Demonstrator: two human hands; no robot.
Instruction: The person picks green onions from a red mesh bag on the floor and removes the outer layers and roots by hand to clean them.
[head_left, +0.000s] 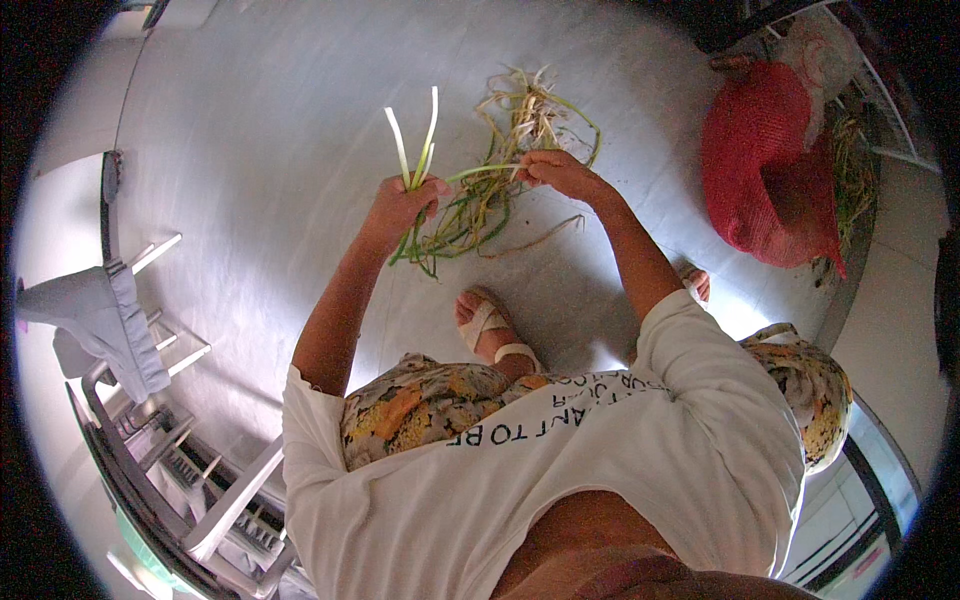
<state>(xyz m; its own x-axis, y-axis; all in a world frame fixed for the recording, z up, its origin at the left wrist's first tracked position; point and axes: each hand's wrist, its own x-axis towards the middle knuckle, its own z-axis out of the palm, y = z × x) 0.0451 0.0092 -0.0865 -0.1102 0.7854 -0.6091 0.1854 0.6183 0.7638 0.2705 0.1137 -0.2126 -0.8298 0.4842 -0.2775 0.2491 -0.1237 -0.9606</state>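
My left hand (407, 201) is closed around several green onions (424, 157), their white ends pointing up and away and their green leaves hanging below the fist. One more stalk runs from this hand across to my right hand (553, 174), whose fingers pinch its pale end. On the grey floor beneath and beyond both hands lies a loose pile of green onion leaves, with dry, pale roots and peelings (536, 112) at its far end. A thin withered strand (541, 238) lies nearer my feet.
A red mesh bag (757, 165) lies on the floor at the right, with more onion greens (851, 176) beside it. My sandalled foot (484, 324) is just below the pile. Chairs or a similar framed piece of furniture (232, 499) stand at lower left, near a grey cloth (112, 322).
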